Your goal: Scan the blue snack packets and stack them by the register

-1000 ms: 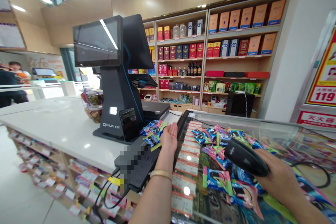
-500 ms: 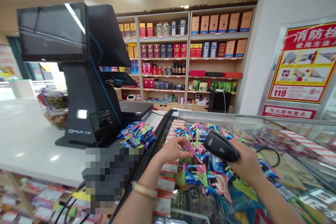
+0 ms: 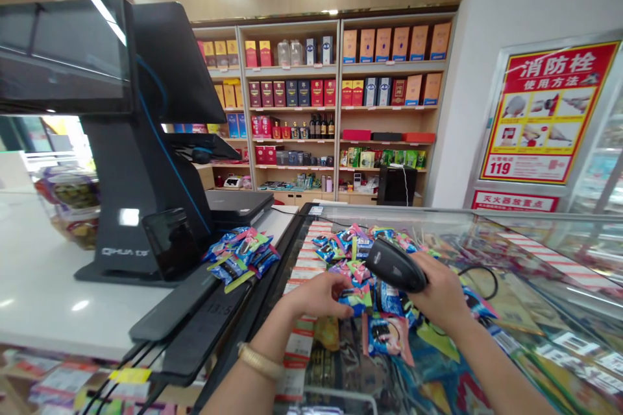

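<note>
A black handheld barcode scanner (image 3: 395, 264) is in my right hand (image 3: 440, 292), fingers wrapped round its handle and its head pointing left over the wrapped snacks. My left hand (image 3: 316, 296) is closed at the thumb and fingertips on a small blue, pink and green snack packet (image 3: 357, 299). Under and beyond the scanner lies a loose pile of similar snack packets (image 3: 335, 248) on the glass counter (image 3: 335, 379). One pink and blue packet (image 3: 388, 336) lies by itself nearer to me. A second pile of snack packets (image 3: 243, 253) rests to the left, beside the register.
A black cash register (image 3: 141, 194) with two screens stands on the white counter (image 3: 29, 298) at left. Flat dark devices (image 3: 209, 321) with cables lie before it. The scanner's cable (image 3: 487, 272) loops at right. Shelves of boxed goods (image 3: 292, 94) stand behind.
My left hand has come down and taken hold of a packet, which has moved up from its earlier spot. The scanner stays in my right hand. The view has shifted right.
</note>
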Tool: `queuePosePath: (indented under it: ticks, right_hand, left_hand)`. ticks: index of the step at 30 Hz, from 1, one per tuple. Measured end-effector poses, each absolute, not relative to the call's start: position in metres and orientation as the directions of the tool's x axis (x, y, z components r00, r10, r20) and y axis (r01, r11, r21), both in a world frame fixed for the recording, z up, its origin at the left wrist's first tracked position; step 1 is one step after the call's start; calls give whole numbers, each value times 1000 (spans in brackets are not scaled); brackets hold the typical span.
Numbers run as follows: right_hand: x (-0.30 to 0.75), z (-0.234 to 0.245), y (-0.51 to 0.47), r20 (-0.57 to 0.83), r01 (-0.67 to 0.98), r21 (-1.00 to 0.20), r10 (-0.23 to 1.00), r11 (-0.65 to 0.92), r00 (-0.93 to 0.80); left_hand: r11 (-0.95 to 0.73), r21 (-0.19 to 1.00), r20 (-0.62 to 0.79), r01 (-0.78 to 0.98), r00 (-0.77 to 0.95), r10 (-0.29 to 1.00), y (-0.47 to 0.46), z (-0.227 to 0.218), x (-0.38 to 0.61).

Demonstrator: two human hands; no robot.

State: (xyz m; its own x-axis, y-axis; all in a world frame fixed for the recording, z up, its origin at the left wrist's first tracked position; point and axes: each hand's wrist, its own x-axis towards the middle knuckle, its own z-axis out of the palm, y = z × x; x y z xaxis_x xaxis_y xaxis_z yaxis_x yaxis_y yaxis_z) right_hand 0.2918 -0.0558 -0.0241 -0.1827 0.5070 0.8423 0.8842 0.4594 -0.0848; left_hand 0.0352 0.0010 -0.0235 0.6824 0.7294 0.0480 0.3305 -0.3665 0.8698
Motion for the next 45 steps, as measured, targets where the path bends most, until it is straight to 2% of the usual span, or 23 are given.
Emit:
queuePosePath:
  ticks: [3,7,10,14,21,27,35,39,45]
  right_hand:
    - [293,-22,-56,858,889,-85,487,450,-164]
    - [294,-20,-57,887,900,-78,442,430,-134]
    - [295,-20,-58,895,898,-72,425,434,-134]
    - [295,-18,-59,874,873,-74,453,482,-175]
    - [290,-15,-61,843,850,-69,486,522,-230]
    - [289,-13,-64,818,864,-77,527,498,-230]
    - [289,-15,-62,836,856,-71,498,512,-229]
    - [293,-19,-60,860,867,-46,461,496,-218]
    - [295,-21,-58,870,865,11,422,502,-256]
  left_hand:
    - [-138,990,95,14,656,749,-1,-13,33]
    - [152,927,86,-343,588,804,-2,-7,30]
    - [264,850,45,-456,562,826,1,-9,30]
    - [352,802,-18,-483,569,822,7,-11,32]
    - [312,810,-49,-496,473,880,8,-9,36]
    - [309,821,-65,-480,459,886,4,-5,37]
    - [319,811,-82,-490,445,892,6,-8,38]
    - [285,754,-135,-592,284,949,15,-9,35]
    - [95,528,-264,-844,-56,963,44,-11,12]
